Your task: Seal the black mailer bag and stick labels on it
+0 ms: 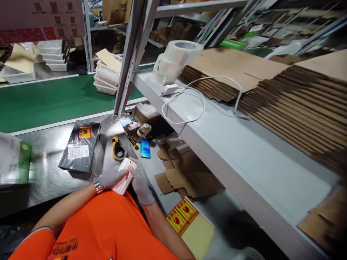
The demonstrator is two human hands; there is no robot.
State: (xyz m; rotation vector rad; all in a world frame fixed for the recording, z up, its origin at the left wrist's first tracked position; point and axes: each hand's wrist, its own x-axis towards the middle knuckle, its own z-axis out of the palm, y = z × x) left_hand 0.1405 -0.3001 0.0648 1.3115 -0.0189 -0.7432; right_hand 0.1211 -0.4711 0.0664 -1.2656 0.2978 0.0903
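In grey gloves with bare fingertips, both my hands hold a pinkish-white stack of paper slips [122, 185] close to my body. My left hand [114, 175] grips its left side, fingers closed. Around the right edge, my right hand [140, 180] is closed too, its fingertips near the top. Small dark print shows at the upper end; the rest is too blurred to read. Just beyond the slips, a yellow-and-black tape dispenser [118, 149] lies on the metal table [51, 144]. Left of it is a black-wrapped parcel [80, 147] with a white label and a red-yellow fragile sticker.
A phone [145, 148] and a yellow cutter [133, 142] lie to the right. Fragile stickers [182, 215] sit below the shelf [217, 130], which carries tape rolls [173, 61], a white cable [204, 104] and flattened cartons [292, 108]. A green conveyor [54, 99] runs behind.
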